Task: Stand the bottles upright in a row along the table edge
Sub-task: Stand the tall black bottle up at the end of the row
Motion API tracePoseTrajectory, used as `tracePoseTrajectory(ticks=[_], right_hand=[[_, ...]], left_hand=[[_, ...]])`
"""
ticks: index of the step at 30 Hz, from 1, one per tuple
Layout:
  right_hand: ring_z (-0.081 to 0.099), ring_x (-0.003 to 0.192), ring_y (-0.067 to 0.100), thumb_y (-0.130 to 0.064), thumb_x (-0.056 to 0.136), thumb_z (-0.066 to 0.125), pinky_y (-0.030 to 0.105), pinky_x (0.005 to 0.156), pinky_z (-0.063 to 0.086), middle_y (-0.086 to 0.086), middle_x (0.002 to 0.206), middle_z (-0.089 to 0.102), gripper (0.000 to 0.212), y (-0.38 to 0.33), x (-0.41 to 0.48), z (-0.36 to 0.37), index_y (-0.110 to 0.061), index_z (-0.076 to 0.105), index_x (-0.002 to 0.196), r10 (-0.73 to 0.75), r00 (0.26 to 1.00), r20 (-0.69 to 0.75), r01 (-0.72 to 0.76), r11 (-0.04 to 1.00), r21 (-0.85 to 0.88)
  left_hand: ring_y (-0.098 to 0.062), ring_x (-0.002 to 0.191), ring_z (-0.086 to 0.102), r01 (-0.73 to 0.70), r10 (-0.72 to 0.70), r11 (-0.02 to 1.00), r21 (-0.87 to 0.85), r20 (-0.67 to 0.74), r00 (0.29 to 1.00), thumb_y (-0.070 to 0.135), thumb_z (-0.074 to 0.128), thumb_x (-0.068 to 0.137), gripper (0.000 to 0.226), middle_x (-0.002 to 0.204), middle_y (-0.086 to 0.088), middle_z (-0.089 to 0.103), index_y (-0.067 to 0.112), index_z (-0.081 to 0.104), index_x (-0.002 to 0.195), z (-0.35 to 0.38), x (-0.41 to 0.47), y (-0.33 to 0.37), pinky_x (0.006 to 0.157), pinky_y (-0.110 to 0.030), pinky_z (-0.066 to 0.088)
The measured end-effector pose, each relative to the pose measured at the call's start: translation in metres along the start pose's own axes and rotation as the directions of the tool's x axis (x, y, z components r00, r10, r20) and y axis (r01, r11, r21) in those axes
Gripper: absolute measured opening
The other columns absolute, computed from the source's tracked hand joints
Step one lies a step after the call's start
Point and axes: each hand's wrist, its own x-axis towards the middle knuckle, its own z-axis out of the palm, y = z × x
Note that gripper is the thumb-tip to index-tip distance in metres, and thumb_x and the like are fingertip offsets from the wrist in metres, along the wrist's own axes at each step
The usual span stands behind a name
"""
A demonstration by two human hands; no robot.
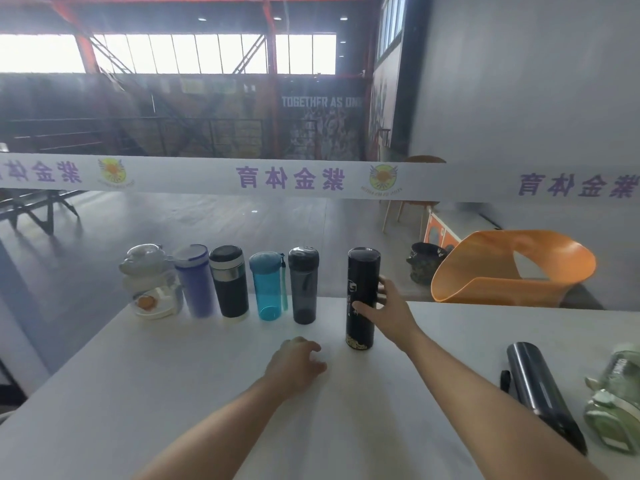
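Observation:
Several bottles stand upright along the far edge of the white table (173,375): a clear round one (150,282), a purple one (196,280), a black-and-silver one (229,280), a teal one (268,285) and a smoky grey one (303,284). To their right my right hand (382,315) grips a tall black flask (362,292), upright and slightly nearer to me than the row. My left hand (299,365) rests on the table with fingers curled, holding nothing. A dark steel flask (540,393) and a green bottle (616,403) lie on their sides at the right.
Beyond the table's far edge an orange curved chair (512,268) and a dark pot (424,261) sit on the floor. A white banner (311,178) with purple characters stretches across the view. Folding tables stand at far left.

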Motion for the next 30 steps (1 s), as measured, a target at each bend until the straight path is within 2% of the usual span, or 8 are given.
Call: tracePoseTrajectory(ticks=[3, 8, 15, 19, 23, 26, 30], right_hand=[[0.057, 0.105, 0.016, -0.028, 0.08, 0.081, 0.028, 0.086, 0.048, -0.008, 0.12, 0.057, 0.067, 0.008, -0.005, 0.002, -0.023, 0.042, 0.135, 0.045, 0.999, 0.028, -0.043, 0.996, -0.077], [0.058, 0.102, 0.017, -0.024, 0.075, 0.084, 0.028, 0.084, 0.046, -0.007, 0.116, 0.058, 0.07, 0.034, -0.006, 0.014, -0.024, 0.043, 0.131, 0.106, 0.993, 0.055, -0.094, 0.979, -0.181], [0.057, 0.099, 0.019, -0.023, 0.076, 0.084, 0.03, 0.084, 0.047, -0.005, 0.111, 0.058, 0.065, 0.034, 0.022, 0.034, -0.02, 0.046, 0.128, 0.115, 0.993, 0.012, -0.11, 0.974, -0.2], [0.057, 0.1, 0.02, -0.026, 0.076, 0.084, 0.032, 0.087, 0.048, -0.004, 0.113, 0.057, 0.07, 0.033, 0.043, 0.045, -0.021, 0.043, 0.133, 0.122, 0.993, 0.01, -0.117, 0.973, -0.197], [0.059, 0.103, 0.02, -0.027, 0.076, 0.084, 0.037, 0.093, 0.051, 0.002, 0.125, 0.062, 0.073, 0.034, 0.057, 0.054, -0.022, 0.042, 0.135, 0.119, 0.993, 0.007, -0.115, 0.975, -0.189], [0.061, 0.113, 0.027, -0.028, 0.077, 0.084, 0.04, 0.097, 0.051, 0.004, 0.132, 0.061, 0.075, 0.033, 0.063, 0.058, -0.021, 0.041, 0.137, 0.125, 0.992, 0.011, -0.12, 0.974, -0.19], [0.061, 0.115, 0.027, -0.03, 0.076, 0.084, 0.04, 0.098, 0.052, 0.004, 0.132, 0.062, 0.076, 0.033, 0.062, 0.059, -0.022, 0.04, 0.138, 0.125, 0.992, 0.01, -0.121, 0.973, -0.196]], left_hand=[[-0.018, 0.13, 0.045, -0.027, 0.028, 0.995, 0.094, -0.011, 1.0, 0.048, 0.065, 0.092, 0.051, 0.144, 0.004, 0.053, 0.031, 0.057, 0.14, 0.002, 0.004, -0.006, 0.11, -0.037, 0.042], [-0.022, 0.131, 0.044, -0.013, 0.017, 0.99, 0.138, -0.029, 0.999, 0.056, 0.064, 0.09, 0.056, 0.146, 0.003, 0.051, 0.032, 0.055, 0.14, -0.003, 0.014, -0.014, 0.11, -0.041, 0.041], [-0.021, 0.132, 0.042, -0.023, 0.032, 0.981, 0.191, -0.04, 0.999, 0.065, 0.06, 0.088, 0.057, 0.146, 0.004, 0.05, 0.033, 0.059, 0.136, -0.009, 0.026, -0.023, 0.112, -0.041, 0.04], [-0.02, 0.134, 0.04, -0.031, 0.04, 0.981, 0.192, -0.044, 0.998, 0.07, 0.058, 0.086, 0.061, 0.148, 0.007, 0.048, 0.037, 0.057, 0.137, -0.009, 0.03, -0.028, 0.113, -0.041, 0.038], [-0.019, 0.135, 0.038, -0.036, 0.045, 0.983, 0.181, -0.044, 0.998, 0.071, 0.058, 0.085, 0.063, 0.148, 0.007, 0.046, 0.038, 0.055, 0.139, -0.01, 0.03, -0.03, 0.114, -0.041, 0.034], [-0.018, 0.136, 0.038, -0.029, 0.038, 0.984, 0.174, -0.047, 0.998, 0.072, 0.058, 0.085, 0.064, 0.148, 0.008, 0.046, 0.039, 0.054, 0.139, -0.009, 0.03, -0.03, 0.115, -0.041, 0.032], [-0.018, 0.136, 0.038, -0.025, 0.033, 0.985, 0.173, -0.042, 0.999, 0.072, 0.058, 0.085, 0.065, 0.148, 0.008, 0.046, 0.038, 0.053, 0.14, -0.009, 0.03, -0.029, 0.115, -0.042, 0.033]])
